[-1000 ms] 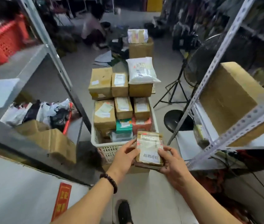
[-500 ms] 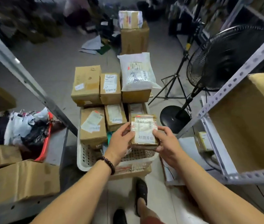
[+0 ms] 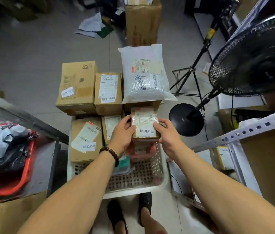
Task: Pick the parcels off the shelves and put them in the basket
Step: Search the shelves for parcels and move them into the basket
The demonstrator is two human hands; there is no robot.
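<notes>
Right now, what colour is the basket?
The basket is white, with perforated walls; head view shows it best.

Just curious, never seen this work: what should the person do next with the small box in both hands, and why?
Probably lower the small box the last bit and let go: the left hand and right hand grip its sides over the white basket, above parcels already inside.

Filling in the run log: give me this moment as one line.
phase: placing | left hand: holds parcel | right hand: holds parcel | parcel: over basket, far-right corner
</notes>
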